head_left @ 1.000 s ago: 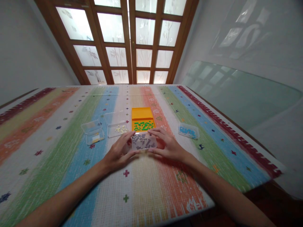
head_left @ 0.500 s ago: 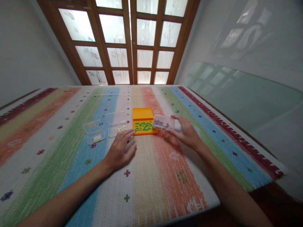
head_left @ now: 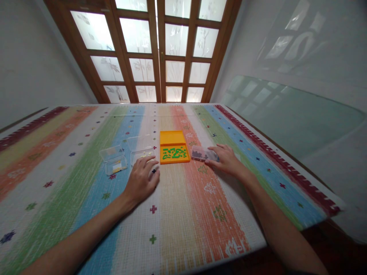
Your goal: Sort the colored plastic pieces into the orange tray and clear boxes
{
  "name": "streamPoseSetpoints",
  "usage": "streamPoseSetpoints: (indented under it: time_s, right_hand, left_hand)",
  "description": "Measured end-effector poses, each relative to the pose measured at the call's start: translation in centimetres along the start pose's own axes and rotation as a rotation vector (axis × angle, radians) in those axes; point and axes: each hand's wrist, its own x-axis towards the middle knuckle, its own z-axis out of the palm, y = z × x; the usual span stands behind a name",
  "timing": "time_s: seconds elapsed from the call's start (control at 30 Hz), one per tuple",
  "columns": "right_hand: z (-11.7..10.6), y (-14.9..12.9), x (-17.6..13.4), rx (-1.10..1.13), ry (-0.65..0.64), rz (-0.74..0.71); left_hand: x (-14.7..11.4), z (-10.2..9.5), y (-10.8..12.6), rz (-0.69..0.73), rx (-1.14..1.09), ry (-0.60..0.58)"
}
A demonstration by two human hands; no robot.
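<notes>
My right hand (head_left: 227,159) grips the near end of a small clear plastic box (head_left: 201,153) with dark little pieces inside, low over the cloth and right of an orange box. My left hand (head_left: 142,176) lies palm down, fingers loosely stretched and holding nothing, at the front corner of an open clear box (head_left: 135,156) with pale yellow bits, partly covering it. Between the hands, the orange box (head_left: 172,136) stands with its lid back; several small green pieces (head_left: 174,152) are spread in its front half.
Farther left, a smaller clear box (head_left: 116,167) stands open with a white and yellow item in it. A striped cloth (head_left: 177,214) covers the table. Wooden doors with frosted panes (head_left: 139,70) rise beyond it, and a glass panel (head_left: 286,110) leans at the right wall.
My right hand has lowered the clear box of dark pieces from beside the orange box's edge, moving it rightward toward the cloth. My left hand has drawn back left, off the orange box's corner.
</notes>
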Motion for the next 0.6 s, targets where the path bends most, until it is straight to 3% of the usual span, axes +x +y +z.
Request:
streamPoseSetpoints:
  time_s: [0.3,0.6]
  right_hand:
    - [-0.6,-1.3,0.1,-0.050,-0.027,-0.024]
    - [-0.1,-0.7,0.1,-0.064,-0.024,-0.019]
  left_hand:
    - [0.4,-1.0,-2.0,-0.048,0.263,-0.020]
    - [0.5,-1.6,-3.8,-0.097,0.283,-0.054]
